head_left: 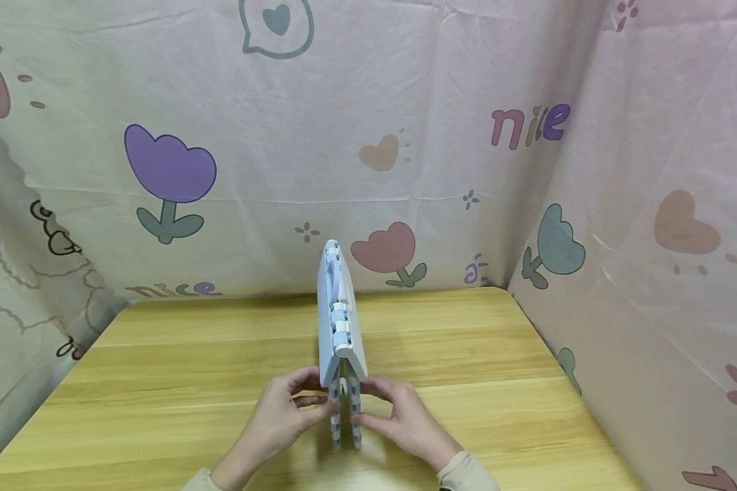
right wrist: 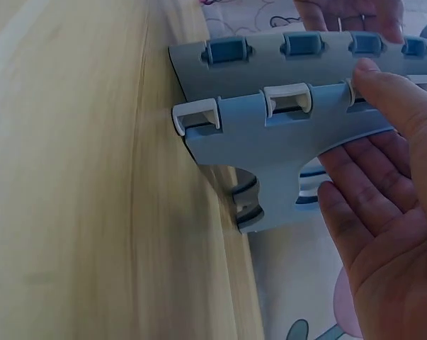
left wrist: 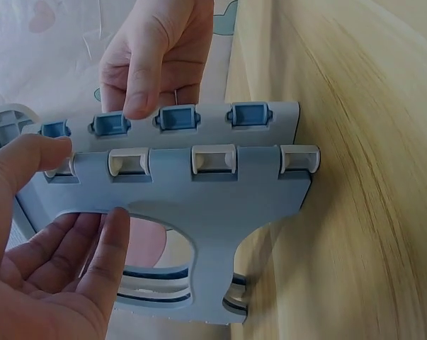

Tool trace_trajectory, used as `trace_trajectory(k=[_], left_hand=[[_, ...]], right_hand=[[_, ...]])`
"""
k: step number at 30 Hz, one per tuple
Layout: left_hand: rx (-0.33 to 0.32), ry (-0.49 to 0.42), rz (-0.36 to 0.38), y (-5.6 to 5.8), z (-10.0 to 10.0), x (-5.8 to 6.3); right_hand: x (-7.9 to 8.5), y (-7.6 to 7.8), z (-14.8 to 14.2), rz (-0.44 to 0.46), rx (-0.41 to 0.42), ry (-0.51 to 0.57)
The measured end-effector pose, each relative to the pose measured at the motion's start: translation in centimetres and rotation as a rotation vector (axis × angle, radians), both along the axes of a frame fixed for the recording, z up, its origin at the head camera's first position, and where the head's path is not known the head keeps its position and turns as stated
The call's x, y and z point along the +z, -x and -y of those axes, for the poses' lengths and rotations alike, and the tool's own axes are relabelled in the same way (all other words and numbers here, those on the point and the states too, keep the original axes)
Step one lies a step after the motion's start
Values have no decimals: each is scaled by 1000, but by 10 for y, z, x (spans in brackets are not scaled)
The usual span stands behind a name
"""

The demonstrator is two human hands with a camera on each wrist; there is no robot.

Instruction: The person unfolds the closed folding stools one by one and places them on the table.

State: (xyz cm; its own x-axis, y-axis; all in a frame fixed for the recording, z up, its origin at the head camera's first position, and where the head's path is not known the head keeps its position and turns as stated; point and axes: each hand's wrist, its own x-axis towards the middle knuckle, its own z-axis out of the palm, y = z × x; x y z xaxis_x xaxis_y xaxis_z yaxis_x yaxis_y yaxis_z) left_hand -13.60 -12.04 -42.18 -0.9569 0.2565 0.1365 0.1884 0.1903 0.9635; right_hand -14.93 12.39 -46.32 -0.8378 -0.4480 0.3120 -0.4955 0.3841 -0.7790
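Observation:
A pale blue and white plastic folding stool (head_left: 342, 327) stands upright on the table, folded narrow with its hinged edge facing me. My left hand (head_left: 288, 409) grips the left leg panel, thumb on its edge, and my right hand (head_left: 402, 412) grips the right one the same way. Between the two panels runs a thin gap. In the left wrist view the near leg panel (left wrist: 220, 191) has hinge knuckles along its edge and a curved cutout; the left fingers reach behind it. A matching panel (right wrist: 263, 145) shows in the right wrist view, with the right thumb at its hinged edge.
The wooden table (head_left: 178, 382) extends to both sides of the stool. A patterned cloth curtain (head_left: 270, 150) hangs behind the table's far edge and along its left and right sides.

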Motion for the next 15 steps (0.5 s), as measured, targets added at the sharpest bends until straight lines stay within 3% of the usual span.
trace_trajectory(k=[15], left_hand=[[14,-6,15,-4,13,-1]], right_hand=[[-2,3,-17,48,38,-3]])
